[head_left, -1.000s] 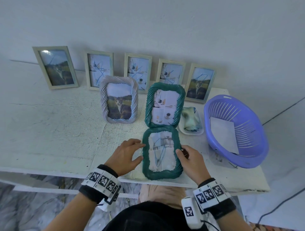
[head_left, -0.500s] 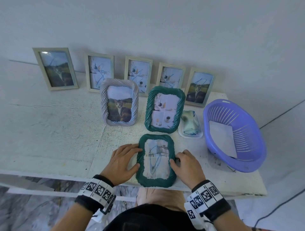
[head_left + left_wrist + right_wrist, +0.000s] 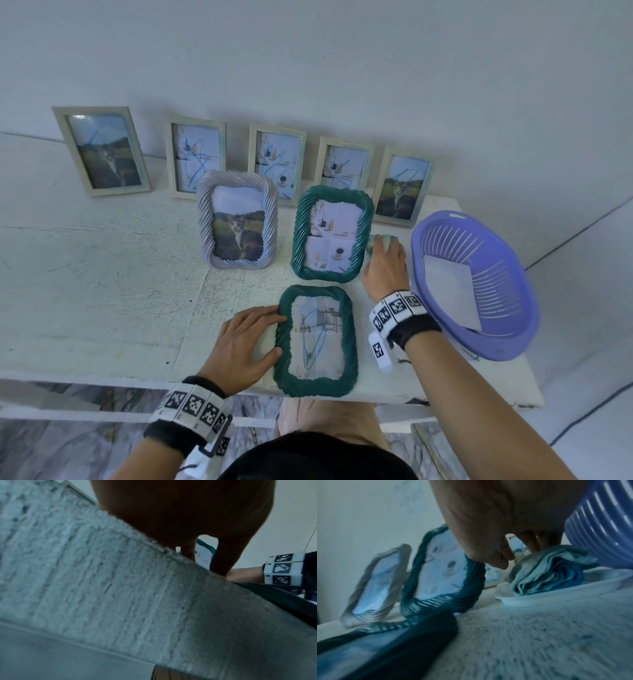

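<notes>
A dark green twisted-rim photo frame (image 3: 317, 341) lies flat near the table's front edge. My left hand (image 3: 274, 334) lies flat on the table, its straight fingers and thumb touching the frame's left rim. My right hand (image 3: 383, 253) is stretched out over a folded blue-green cloth (image 3: 547, 574) on a small white dish (image 3: 539, 597). Its fingertips touch the cloth's top and the thumb hangs just clear of it. In the left wrist view the table's front edge fills the picture and the palm hides the fingers.
A second green frame (image 3: 330, 233) and a lilac frame (image 3: 238, 221) stand upright behind the flat one. Several pale frames (image 3: 274, 164) lean on the wall. A purple basket (image 3: 496, 267) holding a paper sheet (image 3: 448, 291) sits right of the dish.
My right hand let go of the flat green frame's right side and moved up and away to the cloth on the dish. The left hand stays at the frame's left rim.
</notes>
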`<state>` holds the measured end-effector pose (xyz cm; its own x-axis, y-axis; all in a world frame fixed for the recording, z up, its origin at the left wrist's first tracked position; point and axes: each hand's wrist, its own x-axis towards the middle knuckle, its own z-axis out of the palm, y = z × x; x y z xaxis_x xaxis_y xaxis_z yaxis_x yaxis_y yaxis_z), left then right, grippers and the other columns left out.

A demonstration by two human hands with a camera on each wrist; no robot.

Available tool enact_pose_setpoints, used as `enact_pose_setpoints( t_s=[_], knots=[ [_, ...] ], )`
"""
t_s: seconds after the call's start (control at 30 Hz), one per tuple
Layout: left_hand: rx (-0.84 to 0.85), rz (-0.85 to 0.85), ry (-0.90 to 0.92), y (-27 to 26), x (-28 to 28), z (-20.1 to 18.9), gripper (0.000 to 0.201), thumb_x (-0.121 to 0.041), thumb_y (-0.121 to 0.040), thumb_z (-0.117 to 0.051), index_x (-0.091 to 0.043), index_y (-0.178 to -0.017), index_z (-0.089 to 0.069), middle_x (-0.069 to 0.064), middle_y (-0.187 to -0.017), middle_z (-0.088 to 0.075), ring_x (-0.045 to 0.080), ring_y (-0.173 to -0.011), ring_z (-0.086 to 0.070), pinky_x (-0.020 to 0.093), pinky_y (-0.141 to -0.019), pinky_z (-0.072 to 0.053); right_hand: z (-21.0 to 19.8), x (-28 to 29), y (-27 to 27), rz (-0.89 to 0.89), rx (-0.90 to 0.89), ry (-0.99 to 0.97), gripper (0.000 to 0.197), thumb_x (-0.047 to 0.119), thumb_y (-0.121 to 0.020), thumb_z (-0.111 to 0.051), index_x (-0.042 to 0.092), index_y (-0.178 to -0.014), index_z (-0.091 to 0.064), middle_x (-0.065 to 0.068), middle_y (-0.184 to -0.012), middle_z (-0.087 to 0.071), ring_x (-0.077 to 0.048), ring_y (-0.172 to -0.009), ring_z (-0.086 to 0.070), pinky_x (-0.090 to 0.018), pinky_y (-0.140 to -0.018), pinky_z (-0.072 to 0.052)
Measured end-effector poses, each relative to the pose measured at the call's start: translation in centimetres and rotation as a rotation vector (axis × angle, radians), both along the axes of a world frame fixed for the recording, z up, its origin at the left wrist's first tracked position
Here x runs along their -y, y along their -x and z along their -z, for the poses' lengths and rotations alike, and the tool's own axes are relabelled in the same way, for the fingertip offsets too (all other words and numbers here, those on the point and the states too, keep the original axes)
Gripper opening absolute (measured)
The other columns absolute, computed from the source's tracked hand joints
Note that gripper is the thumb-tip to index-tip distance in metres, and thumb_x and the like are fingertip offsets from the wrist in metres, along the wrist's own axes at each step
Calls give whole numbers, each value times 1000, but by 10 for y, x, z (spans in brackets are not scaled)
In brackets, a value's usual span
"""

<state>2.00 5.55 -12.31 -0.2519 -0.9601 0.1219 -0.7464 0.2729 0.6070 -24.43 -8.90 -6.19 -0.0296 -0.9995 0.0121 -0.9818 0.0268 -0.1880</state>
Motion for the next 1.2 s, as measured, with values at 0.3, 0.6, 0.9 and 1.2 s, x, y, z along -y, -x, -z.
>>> enact_pose_setpoints(
  t_s=[0.3, 0.6, 0.9, 1.2],
  knots=[
    [10, -7, -20, 0, 1, -3, 51, -55, -81, -49, -42, -131, -49, -26, -140, -40, 0, -128, -31, 31, -99, -30, 2, 17, 7, 95, -12, -53, 36, 1, -91, -46, 6, -127, -48, -25, -120, -52, -41, -109, -51, -42, -89, -42],
    [105, 45, -153, 3, 9, -23, 64, -62, -81, -39, -34, -139, -43, -11, -145, -40, 13, -131, -35, 40, -106, -35, -17, -79, -3, -22, 213, 57, 40, 12, -92, -49, 18, -132, -49, -15, -102, -50, -32, -86, -53, -39, -72, -50],
    [556, 307, -343, 8, 64, -66, 89, -64, -79, -61, -37, -151, -17, -2, -161, -9, 28, -140, -22, 47, -112, -27, -5, -105, -39, -312, 126, -96, 37, 22, -95, -46, 24, -132, -48, -9, -111, -45, -26, -95, -49, -33, -77, -46],
    [813, 381, -285, 24, 75, -81, 92, -71, -73, -63, -32, -149, -29, 1, -159, -18, 29, -135, -31, 44, -107, -30, 8, -102, -53, -335, 207, -147, 34, 20, -98, -46, 18, -130, -57, -12, -117, -48, -30, -102, -55, -34, -87, -45]
  ],
)
